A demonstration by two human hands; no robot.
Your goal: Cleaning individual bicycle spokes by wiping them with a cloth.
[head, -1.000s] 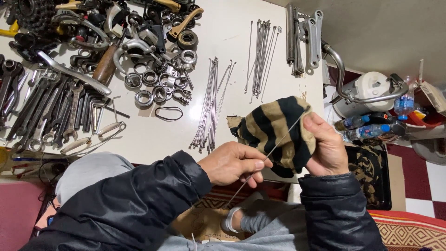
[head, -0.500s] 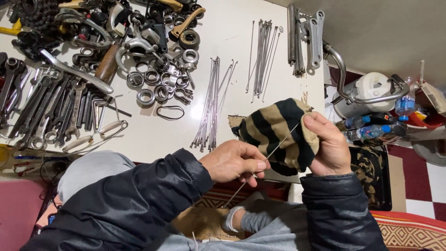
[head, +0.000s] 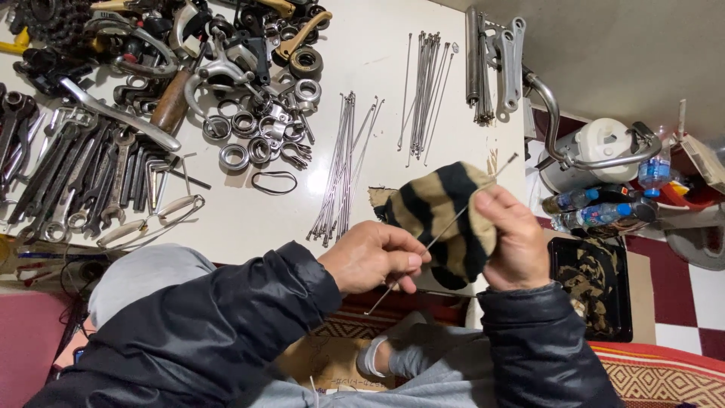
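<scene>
spoke (head: 445, 228): thin, slanting over the white table (head: 377, 68) edge, mid-length hidden in striped cloth (head: 442, 211) | left hand (head: 374, 257) pinches its lower part | right hand (head: 513, 242) wraps cloth, fingertips hidden | spoke bundles (head: 343, 162) beyond

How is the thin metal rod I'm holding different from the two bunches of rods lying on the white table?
The held rod is single, lifted off the table and slanted, pinched by the left hand and passing through the striped cloth gripped by the right hand. The rod bundles and hold many rods each, lie flat on the white table, roughly parallel, and are untouched. All look like thin, straight, silvery metal rods.
</scene>
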